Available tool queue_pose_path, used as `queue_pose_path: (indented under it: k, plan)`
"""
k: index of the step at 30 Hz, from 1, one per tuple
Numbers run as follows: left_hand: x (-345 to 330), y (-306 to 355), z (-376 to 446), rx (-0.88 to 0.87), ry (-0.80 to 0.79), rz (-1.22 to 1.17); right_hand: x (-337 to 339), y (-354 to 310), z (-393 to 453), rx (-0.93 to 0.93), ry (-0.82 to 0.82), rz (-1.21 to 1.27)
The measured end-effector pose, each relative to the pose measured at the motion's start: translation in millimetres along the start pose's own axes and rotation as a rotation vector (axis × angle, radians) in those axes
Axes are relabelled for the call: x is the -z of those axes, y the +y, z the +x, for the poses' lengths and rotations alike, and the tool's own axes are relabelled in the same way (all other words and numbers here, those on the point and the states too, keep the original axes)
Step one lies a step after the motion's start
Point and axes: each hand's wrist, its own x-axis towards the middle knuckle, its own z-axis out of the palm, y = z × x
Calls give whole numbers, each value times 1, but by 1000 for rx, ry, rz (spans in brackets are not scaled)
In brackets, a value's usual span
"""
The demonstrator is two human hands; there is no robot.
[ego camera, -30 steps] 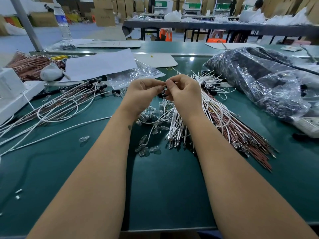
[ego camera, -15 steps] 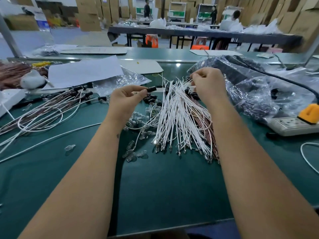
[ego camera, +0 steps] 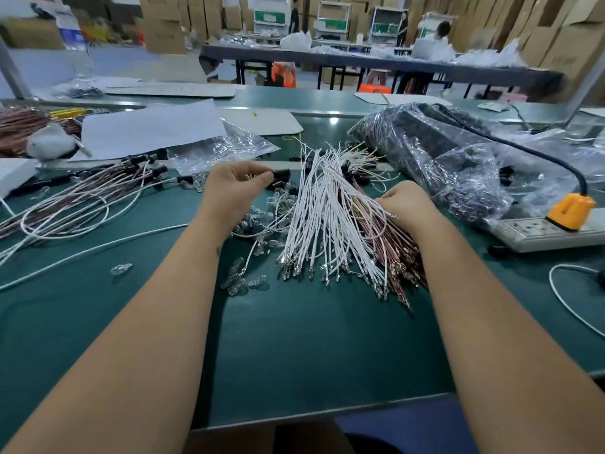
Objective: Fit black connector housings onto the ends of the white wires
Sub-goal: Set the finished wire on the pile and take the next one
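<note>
Left hand (ego camera: 234, 186) pinches a black connector housing (ego camera: 281, 175) at its fingertips, just left of the fanned white wires (ego camera: 322, 217) on the green table (ego camera: 294, 348). Right hand (ego camera: 404, 203) curls into the bundle's right side; its fingertips are buried, the grip hard to read.

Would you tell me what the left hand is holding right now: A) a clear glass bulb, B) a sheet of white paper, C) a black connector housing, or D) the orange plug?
C: the left hand pinches a black connector housing at its fingertips, just left of the white wires.
</note>
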Motion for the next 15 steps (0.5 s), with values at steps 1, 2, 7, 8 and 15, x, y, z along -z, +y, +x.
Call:
queue_pose_path:
  k: [1, 2, 7, 8, 15]
  plan:
    - [0, -1, 0, 0, 0, 4, 1, 0, 0, -4, -18, 31]
    - [0, -1, 0, -2, 0, 9, 2, -2, -1, -11, -43, 51]
    - [0, -2, 0, -5, 12, 13, 1, -9, -2, -68, -23, 40]
    - [0, -1, 0, -3, 16, 6, 2, -10, -2, -71, 5, 24]
    - [2, -4, 2, 7, 91, 11, 9, -4, -4, -9, 206, 32]
